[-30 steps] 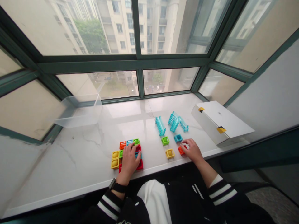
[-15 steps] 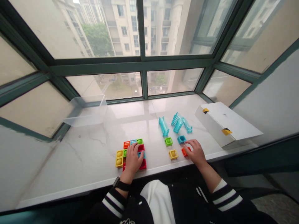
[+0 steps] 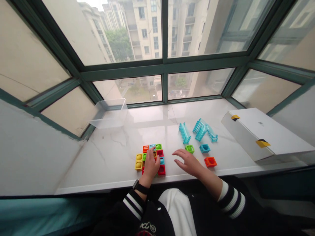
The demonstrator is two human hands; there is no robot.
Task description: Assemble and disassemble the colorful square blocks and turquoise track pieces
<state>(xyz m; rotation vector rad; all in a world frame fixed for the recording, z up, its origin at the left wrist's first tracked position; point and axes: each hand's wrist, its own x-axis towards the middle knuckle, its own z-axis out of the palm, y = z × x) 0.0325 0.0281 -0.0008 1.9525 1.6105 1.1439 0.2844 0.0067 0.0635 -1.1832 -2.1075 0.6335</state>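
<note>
Over the grid of colourful toy blocks, my left hand rests with its fingers stretched out, covering the middle ones. A dark red block and a green block show at the grid's right side. My right hand is in the air just right of the grid, thumb and fingers apart, with nothing in it. Beyond its fingers lies a loose green block. A blue block and an orange block lie right of it. The yellow block is almost wholly hidden behind that hand.
Clear blue ribbed track pieces, one of them curved, lie behind the loose blocks. A transparent plastic bin stands at the back left. On the right is a white box with yellow-black tabs. Windows border the white marble sill.
My right hand has moved left, from the orange block to near the grid. My left hand stays on the blocks. The whole view has shifted, so everything appears farther right.
</note>
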